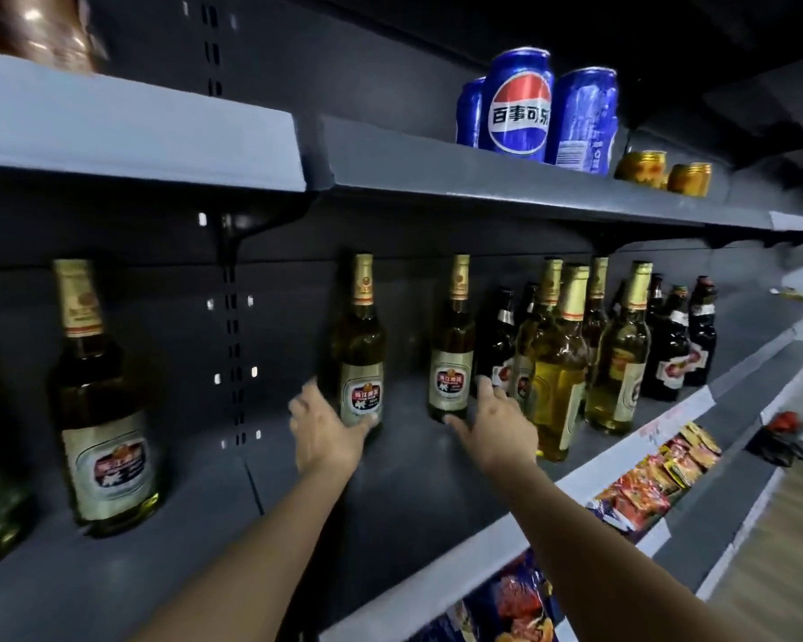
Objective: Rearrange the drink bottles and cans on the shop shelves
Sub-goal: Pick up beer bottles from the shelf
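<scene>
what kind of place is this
Most likely a small shop's drinks aisle: dark metal shelves carry rows of beer bottles, blue cola cans stand above, and snack packets sit below.

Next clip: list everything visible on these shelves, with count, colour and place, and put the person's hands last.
Green beer bottles: three standing apart, green glass with gold foil necks, middle shelf, left and centre.
Bottle cluster: mixed green and dark brown bottles, exact count unclear, middle shelf, right.
Cola cans: three seen, blue, top shelf.
Small gold cans: two, gold and orange, top shelf, right of the blue cans.
Snack packets: many, red and orange, lower shelf.
Dark object with red: one, lower shelf at far right; too blurred to identify.
Left hand: fingers spread around the base of one green bottle; contact unclear.
Right hand: fingers spread at the base of the next green bottle; contact unclear.
</scene>
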